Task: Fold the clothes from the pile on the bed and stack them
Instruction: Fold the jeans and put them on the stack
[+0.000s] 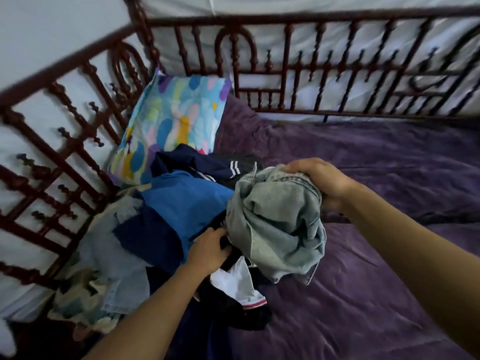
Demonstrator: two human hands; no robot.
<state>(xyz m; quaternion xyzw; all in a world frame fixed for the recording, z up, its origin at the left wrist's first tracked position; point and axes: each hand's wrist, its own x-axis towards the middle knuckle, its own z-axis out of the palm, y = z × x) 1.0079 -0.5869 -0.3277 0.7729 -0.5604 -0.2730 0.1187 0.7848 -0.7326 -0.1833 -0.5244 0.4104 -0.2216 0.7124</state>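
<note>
Denim [275, 224]: one crumpled pale bundle, lifted at the pile's 3 o'clock edge, its lower folds hanging over the clothes below. Not spread, not folded.

Right hand [319, 180]: fingers curled over the bundle's top hem, gripping it from 1 o'clock.

Left hand [207, 250]: at the bundle's 8 o'clock, fingers bent, tips buried in dark cloth under the denim. I cannot tell whether it grips anything.

Pile [168, 216]: all loose. Blue shirt [187, 201] on top, navy striped piece [207, 162] at 12 o'clock of it, white piece [236, 284] at 5 o'clock, more pale denim and a printed cloth at 8 o'clock. None folded.

Cover [376, 294]: purple, running from 3 to 6 o'clock of the pile; I see no stack on it.

Pillow [168, 120] lies at 11 o'clock, against the rail [311, 74].

Judgement: task barely started. The denim looks like the first piece taken; nothing in view is finished. Left to do: shake it out, fold it, set it down, then the whole pile.
</note>
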